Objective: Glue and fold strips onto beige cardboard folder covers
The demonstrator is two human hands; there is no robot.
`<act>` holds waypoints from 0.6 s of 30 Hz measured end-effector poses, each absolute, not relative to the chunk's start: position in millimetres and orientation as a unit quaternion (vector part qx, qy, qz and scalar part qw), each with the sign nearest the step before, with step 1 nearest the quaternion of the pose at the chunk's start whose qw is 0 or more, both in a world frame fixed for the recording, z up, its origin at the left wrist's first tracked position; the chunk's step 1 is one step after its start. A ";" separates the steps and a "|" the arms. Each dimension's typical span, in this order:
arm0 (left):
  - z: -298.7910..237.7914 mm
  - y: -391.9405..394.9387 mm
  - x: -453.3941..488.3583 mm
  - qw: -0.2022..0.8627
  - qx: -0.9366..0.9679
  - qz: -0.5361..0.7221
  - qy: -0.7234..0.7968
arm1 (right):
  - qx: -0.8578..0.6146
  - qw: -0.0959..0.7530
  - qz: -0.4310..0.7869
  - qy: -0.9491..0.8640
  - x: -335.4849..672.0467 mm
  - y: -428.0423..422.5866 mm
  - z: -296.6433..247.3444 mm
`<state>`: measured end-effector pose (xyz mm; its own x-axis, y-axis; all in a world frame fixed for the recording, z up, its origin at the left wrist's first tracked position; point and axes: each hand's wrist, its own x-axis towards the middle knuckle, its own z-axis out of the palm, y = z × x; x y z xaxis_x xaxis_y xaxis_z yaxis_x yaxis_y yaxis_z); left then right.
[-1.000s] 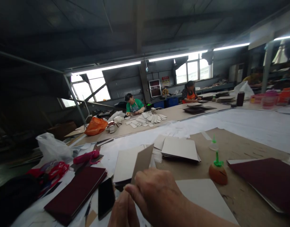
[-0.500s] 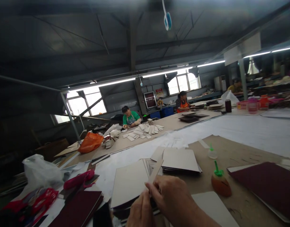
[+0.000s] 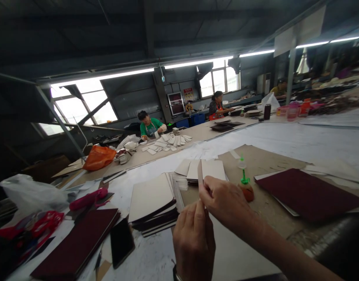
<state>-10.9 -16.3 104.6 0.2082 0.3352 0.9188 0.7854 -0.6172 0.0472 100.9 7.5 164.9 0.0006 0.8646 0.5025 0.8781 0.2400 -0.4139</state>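
Note:
My left hand and my right hand both pinch a thin grey card, held upright and edge-on above the table. The left grips its lower part, the right pinches higher up. A stack of grey boards over dark covers lies just left of my hands. Another pile of grey boards sits behind the card. A small orange glue bottle with a green nozzle stands right of my right hand. A grey sheet lies under my forearm.
A maroon cover lies to the right, another maroon cover and a dark phone to the left. Plastic bags, a pink object and an orange bag sit further left. Two people work at the far table.
The view has tilted down and shifted. The card has turned from showing its face to standing edge-on, and both hands have risen further into view.

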 end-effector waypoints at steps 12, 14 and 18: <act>42.1 -39.3 -86.4 -0.274 -0.489 -0.475 -0.678 | -0.477 0.442 0.392 -0.651 198.3 3.5 120.6; 38.2 -42.5 -84.1 -0.335 -0.483 -0.468 -0.660 | -0.472 0.449 0.447 -0.613 205.7 0.5 105.6; 32.8 -47.1 -77.6 -0.400 -0.481 -0.453 -0.635 | -0.495 0.435 0.494 -0.567 215.3 -4.0 82.4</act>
<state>-77.6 -47.1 32.8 -0.2171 0.9735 -0.0717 0.2479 0.1260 0.9606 215.3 -4.0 82.4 -0.1316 0.9913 0.0044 0.1318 0.0219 -0.9910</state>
